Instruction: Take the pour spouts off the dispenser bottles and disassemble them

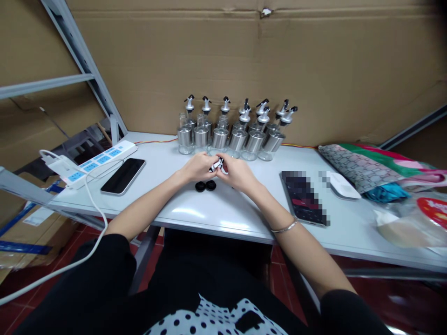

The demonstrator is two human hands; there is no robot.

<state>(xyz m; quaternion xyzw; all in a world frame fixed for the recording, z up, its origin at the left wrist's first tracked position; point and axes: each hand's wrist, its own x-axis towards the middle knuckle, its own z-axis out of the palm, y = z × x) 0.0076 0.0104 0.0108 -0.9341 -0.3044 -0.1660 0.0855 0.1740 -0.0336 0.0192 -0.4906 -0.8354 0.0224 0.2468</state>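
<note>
Slipping is the main danger I see: the small black and white pourer spout (217,164) is pinched between my left hand (199,167) and my right hand (234,173), both with a narrow grip closed on it, above the white bench (216,211). The piece is tiny and looks smooth, so I judge it could jump out of my fingers and roll off the front edge of the bench, which is near to me.

Just below my hands lie two small black round caps (206,186), touching each other; my wrist could push them away. Behind my hands stands a tight group of glass bottles with shiny steel sleeves and pourer tops (230,132), and a quick movement forward could knock one over.

The spout is mostly covered by my fingers, so I see only a white part and a dark part.
</note>
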